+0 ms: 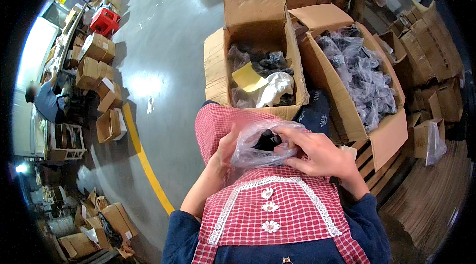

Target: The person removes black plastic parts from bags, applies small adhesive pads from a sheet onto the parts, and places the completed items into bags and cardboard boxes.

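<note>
While your right hand's (320,153) fingers pinched the clear bag (246,152) and your left hand's (226,146) grip was unclear, tipping could have spilled the black parts (268,141) inside, over your apron (302,209).

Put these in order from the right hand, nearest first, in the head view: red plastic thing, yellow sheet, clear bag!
1. Clear bag: held in the right hand.
2. Yellow sheet: ahead, in an open box.
3. Red plastic thing: far off left.
</note>
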Available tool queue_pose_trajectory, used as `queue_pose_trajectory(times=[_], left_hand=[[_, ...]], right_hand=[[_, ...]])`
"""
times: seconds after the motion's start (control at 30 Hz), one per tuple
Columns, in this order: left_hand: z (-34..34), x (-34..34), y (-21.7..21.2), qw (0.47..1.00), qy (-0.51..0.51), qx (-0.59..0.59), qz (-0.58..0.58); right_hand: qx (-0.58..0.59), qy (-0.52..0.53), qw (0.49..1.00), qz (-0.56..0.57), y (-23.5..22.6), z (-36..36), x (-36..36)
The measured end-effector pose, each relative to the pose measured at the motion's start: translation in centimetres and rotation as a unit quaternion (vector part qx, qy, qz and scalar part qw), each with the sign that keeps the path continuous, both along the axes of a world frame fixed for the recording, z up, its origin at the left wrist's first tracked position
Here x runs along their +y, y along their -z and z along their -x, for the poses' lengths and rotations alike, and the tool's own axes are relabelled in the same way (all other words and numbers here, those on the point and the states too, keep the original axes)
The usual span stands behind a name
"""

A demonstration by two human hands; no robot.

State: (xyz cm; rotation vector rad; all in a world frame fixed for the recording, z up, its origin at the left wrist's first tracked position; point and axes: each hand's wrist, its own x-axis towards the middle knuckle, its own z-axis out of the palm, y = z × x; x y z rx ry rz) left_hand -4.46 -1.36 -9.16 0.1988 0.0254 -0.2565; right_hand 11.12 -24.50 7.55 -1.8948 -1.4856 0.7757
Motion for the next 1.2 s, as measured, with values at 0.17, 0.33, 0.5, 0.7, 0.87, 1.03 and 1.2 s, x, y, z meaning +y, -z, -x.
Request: queue_pose_trajectory(times=[0.17, 0.33, 0.5, 0.7, 0.87, 1.03, 1.2], left_hand=[[-0.2, -0.8, -4.2, 0.992, -0.018, 0.023, -0.123], [-0.2, -1.3, -4.5, 0.998, 0.002, -0.013, -0.067], [-0.1, -2.1, -6.8, 0.977, -0.029, 0.066, -0.202], [0.5, -3.5, -4.4, 0.958, -0.014, -0.002, 0.285], [0.6, -3.3, -4.7, 0.983, -0.039, 0.032, 0.176], [0.1, -3.6, -7.2, 0.804, -0.154, -0.019, -0.574], [-0.5, -3.6, -6.4, 0.951, -0.160, -0.033, -0.264]], right_hand=[[0.022, 0.073, 0.991, -0.110, 0.7, 1.1, 0.0], [-0.094, 0.142, 0.975, -0.143, 1.3, 2.2, 1.0], [-0.152, 0.114, 0.964, -0.188, 2.6, 2.8, 0.9], [-0.111, 0.079, 0.968, -0.212, 2.8, 3.1, 0.7], [-0.107, 0.072, 0.969, -0.211, 2.9, 2.8, 0.8], [-0.082, 0.063, 0.965, -0.239, 1.2, 1.3, 0.6], [0.103, 0.105, 0.944, -0.296, -1.3, 0.7, -0.6]])
